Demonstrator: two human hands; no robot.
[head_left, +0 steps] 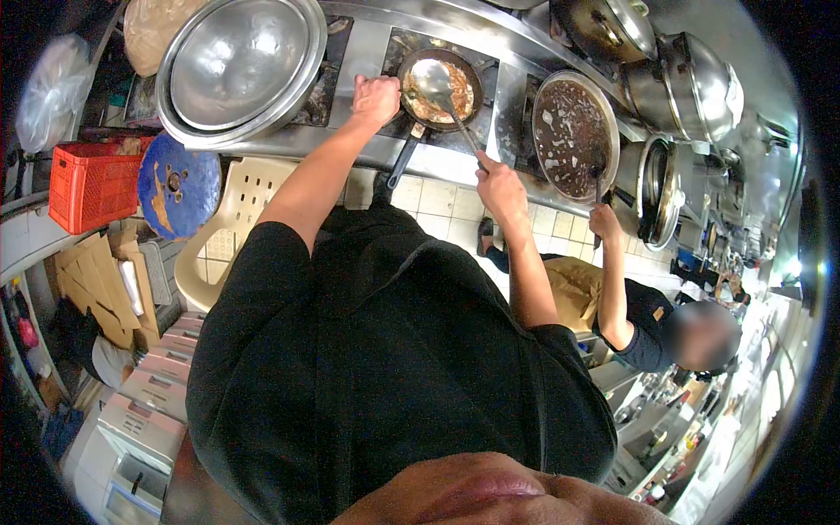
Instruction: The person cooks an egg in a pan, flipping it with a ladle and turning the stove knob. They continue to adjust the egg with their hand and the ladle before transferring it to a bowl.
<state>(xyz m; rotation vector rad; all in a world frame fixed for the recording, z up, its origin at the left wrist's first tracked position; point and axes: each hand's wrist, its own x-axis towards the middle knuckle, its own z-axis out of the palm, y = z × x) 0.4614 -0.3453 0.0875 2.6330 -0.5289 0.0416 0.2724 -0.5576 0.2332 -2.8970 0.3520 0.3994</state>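
A frying pan [477,98] with a reddish-brown, saucy food [417,107] sits on the stove burner, its dark handle [404,160] pointing towards me with no hand on it. My right hand [503,188] is wrapped round the long handle of a metal ladle [431,79]. The ladle's round bowl rests in the pan, over the food. Just left of the pan, my left hand [376,99] is closed in a fist near the rim. What it grips, if anything, is hidden.
Large steel bowls [245,61] stand at left. On my right, a co-worker's hand [605,223] holds a utensil in a wide pan of brown liquid [570,131]. Lidded pots [691,87] line the back right. A blue round stool [179,185], beige chair [238,206] and red crate [94,185] are left.
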